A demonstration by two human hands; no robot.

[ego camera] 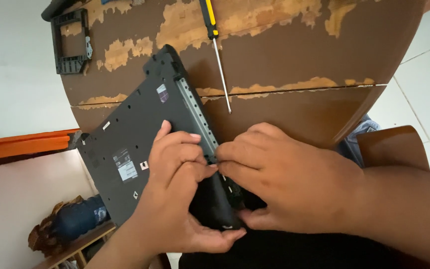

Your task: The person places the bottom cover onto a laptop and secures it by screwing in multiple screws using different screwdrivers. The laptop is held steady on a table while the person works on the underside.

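Laptop [140, 144], underside up, overhanging near-left bench [284, 74] edge. Left hand [175, 199] and right hand [284, 184]: fingers grasping its near-right edge. Screwdriver [216, 47] on open benchtop beyond; black frame [70, 42] far left.

yellow-handled screwdriver [214, 45] on worn brown table [284, 65]; black plastic frame [70, 42] at far corner.

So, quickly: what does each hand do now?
Left hand: closed on the laptop, thumb under its edge.
Right hand: fingers pinching at the same edge.
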